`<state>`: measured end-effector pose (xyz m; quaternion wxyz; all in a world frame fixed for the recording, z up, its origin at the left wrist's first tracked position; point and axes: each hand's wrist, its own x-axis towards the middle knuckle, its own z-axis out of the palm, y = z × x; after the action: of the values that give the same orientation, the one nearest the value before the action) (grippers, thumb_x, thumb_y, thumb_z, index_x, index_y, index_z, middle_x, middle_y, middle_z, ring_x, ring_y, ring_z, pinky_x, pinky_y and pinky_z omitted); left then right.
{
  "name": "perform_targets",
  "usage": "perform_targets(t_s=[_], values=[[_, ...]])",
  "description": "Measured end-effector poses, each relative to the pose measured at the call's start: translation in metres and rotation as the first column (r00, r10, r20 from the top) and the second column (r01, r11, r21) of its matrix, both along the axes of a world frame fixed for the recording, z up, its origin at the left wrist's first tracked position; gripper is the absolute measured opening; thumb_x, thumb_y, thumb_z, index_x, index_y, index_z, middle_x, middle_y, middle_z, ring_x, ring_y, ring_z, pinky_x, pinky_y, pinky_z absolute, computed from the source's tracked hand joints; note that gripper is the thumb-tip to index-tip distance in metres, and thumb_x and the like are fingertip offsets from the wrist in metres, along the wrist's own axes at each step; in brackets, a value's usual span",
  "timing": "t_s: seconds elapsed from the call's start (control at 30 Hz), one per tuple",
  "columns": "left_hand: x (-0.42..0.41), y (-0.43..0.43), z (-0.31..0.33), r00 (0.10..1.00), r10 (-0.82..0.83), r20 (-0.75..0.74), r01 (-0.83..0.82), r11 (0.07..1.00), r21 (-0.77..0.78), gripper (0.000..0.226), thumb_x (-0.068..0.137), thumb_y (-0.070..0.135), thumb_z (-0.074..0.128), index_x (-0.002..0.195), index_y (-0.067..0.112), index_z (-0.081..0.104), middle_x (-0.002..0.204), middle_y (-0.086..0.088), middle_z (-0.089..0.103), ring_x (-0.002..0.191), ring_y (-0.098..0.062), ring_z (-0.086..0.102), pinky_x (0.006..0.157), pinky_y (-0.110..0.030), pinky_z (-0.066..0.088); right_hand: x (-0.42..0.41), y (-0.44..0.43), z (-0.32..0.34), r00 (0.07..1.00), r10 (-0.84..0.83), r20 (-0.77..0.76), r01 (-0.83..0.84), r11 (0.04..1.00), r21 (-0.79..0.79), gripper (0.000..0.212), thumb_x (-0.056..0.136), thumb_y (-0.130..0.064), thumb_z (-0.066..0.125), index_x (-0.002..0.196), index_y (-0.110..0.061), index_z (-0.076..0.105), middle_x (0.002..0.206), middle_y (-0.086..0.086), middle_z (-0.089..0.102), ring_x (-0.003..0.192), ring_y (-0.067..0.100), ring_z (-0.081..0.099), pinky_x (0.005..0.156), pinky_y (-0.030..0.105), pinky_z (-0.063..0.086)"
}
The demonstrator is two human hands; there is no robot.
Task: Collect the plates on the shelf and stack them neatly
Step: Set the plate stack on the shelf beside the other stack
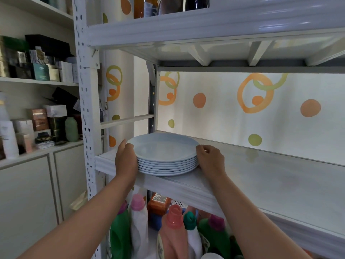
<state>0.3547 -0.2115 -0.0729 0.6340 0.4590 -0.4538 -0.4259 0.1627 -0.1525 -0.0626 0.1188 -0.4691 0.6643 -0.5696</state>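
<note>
- Left hand (125,161) grips the left edge of the stack of plates (164,154), with its thumb hooked over the top rim.
- Under the stack is a white shelf (261,174); the stack sits near its front left corner, close to the rack's perforated post (87,128).
- Behind the stack is a wall (224,113) with orange and green circles. Below it stand coloured bottles (173,225), and to its left is a cabinet (24,184) carrying boxes (39,116).
- Right hand (210,159) clasps the stack's right edge, fingers curled over the rim; both forearms reach up from below.
</note>
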Motion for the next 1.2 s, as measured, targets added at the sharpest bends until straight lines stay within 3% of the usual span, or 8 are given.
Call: perform_targets(t_s=[0.17, 0.33, 0.43, 0.57, 0.67, 0.83, 0.97, 1.2], values=[[0.002, -0.009, 0.000, 0.998, -0.016, 0.058, 0.015, 1.000, 0.021, 0.047, 0.087, 0.016, 0.030, 0.126, 0.019, 0.055, 0.124, -0.010, 0.060, 0.115, -0.029, 0.055, 0.099, -0.046, 0.044, 0.000, 0.002, 0.001, 0.998, -0.028, -0.061, 0.027, 0.999, -0.020, 0.040, 0.086, -0.017, 0.043, 0.046, -0.020, 0.039, 0.048, -0.004, 0.042, 0.051, 0.012, 0.040, 0.050, 0.025, 0.030], [-0.007, -0.017, 0.004, 0.993, -0.047, 0.106, 0.041, 0.997, 0.061, 0.029, 0.089, 0.012, 0.028, 0.100, 0.013, 0.054, 0.109, -0.013, 0.061, 0.099, -0.027, 0.056, 0.089, -0.041, 0.046, -0.005, -0.003, -0.001, 0.998, -0.048, 0.033, 0.049, 0.999, -0.014, 0.033, 0.086, -0.015, 0.039, 0.053, -0.014, 0.035, 0.054, 0.001, 0.039, 0.057, 0.018, 0.037, 0.054, 0.028, 0.028], [-0.018, -0.030, 0.007, 0.988, -0.093, 0.126, 0.079, 0.991, 0.108, 0.039, 0.085, 0.016, 0.029, 0.112, 0.014, 0.058, 0.114, -0.012, 0.062, 0.105, -0.030, 0.058, 0.097, -0.048, 0.048, -0.010, -0.008, -0.002, 0.992, -0.045, 0.118, 0.044, 0.999, 0.006, 0.029, 0.090, -0.013, 0.034, 0.061, -0.013, 0.039, 0.061, 0.000, 0.042, 0.066, 0.019, 0.040, 0.058, 0.029, 0.030], [-0.041, -0.041, 0.010, 0.979, -0.171, 0.108, 0.156, 0.978, 0.137, 0.046, 0.089, 0.011, 0.026, 0.126, 0.008, 0.053, 0.122, -0.016, 0.059, 0.111, -0.032, 0.057, 0.084, -0.036, 0.047, -0.014, -0.011, 0.002, 0.961, -0.057, 0.271, 0.058, 0.998, 0.004, 0.028, 0.095, -0.012, 0.026, 0.103, -0.006, 0.052, 0.105, 0.014, 0.056, 0.100, 0.024, 0.049, 0.087, 0.031, 0.035], [-0.063, -0.046, 0.010, 0.974, -0.218, 0.065, 0.207, 0.968, 0.144, 0.045, 0.089, 0.008, 0.027, 0.127, 0.008, 0.053, 0.128, -0.016, 0.058, 0.116, -0.033, 0.055, 0.096, -0.040, 0.045, -0.019, -0.009, 0.004, 0.927, -0.156, 0.340, 0.164, 0.986, 0.008, 0.046, 0.098, -0.013, 0.022, 0.141, -0.004, 0.033, 0.142, 0.016, 0.044, 0.128, 0.030, 0.042, 0.105, 0.032, 0.030], [-0.092, -0.054, 0.008, 0.971, -0.239, -0.003, 0.237, 0.961, 0.140, 0.036, 0.092, 0.016, 0.033, 0.117, 0.005, 0.057, 0.127, -0.018, 0.058, 0.117, -0.033, 0.055, 0.107, -0.046, 0.041, -0.029, -0.013, 0.004, 0.876, -0.296, 0.380, 0.316, 0.949, 0.010, 0.046, 0.098, -0.013, 0.021, 0.140, 0.001, 0.032, 0.146, 0.019, 0.039, 0.133, 0.031, 0.038, 0.109, 0.034, 0.028], [-0.098, -0.062, 0.003, 0.973, -0.231, -0.013, 0.231, 0.966, 0.112, 0.051, 0.086, 0.017, 0.039, 0.135, 0.005, 0.049, 0.141, -0.015, 0.050, 0.128, -0.031, 0.048, 0.113, -0.046, 0.034, -0.033, -0.010, 0.003, 0.874, -0.318, 0.366, 0.337, 0.941, 0.013, 0.044, 0.097, -0.015, 0.023, 0.135, -0.002, 0.041, 0.140, 0.018, 0.047, 0.127, 0.032, 0.044, 0.104, 0.034, 0.032], [-0.096, -0.058, 0.003, 0.980, -0.195, 0.041, 0.192, 0.979, 0.071, 0.067, 0.070, 0.021, 0.036, 0.131, -0.004, 0.046, 0.142, -0.023, 0.046, 0.132, -0.038, 0.043, 0.113, -0.052, 0.030, -0.036, -0.002, 0.007, 0.882, -0.330, 0.337, 0.338, 0.940, 0.038, 0.041, 0.095, -0.013, 0.026, 0.125, -0.002, 0.051, 0.128, 0.018, 0.056, 0.116, 0.032, 0.050, 0.094, 0.033, 0.037]])
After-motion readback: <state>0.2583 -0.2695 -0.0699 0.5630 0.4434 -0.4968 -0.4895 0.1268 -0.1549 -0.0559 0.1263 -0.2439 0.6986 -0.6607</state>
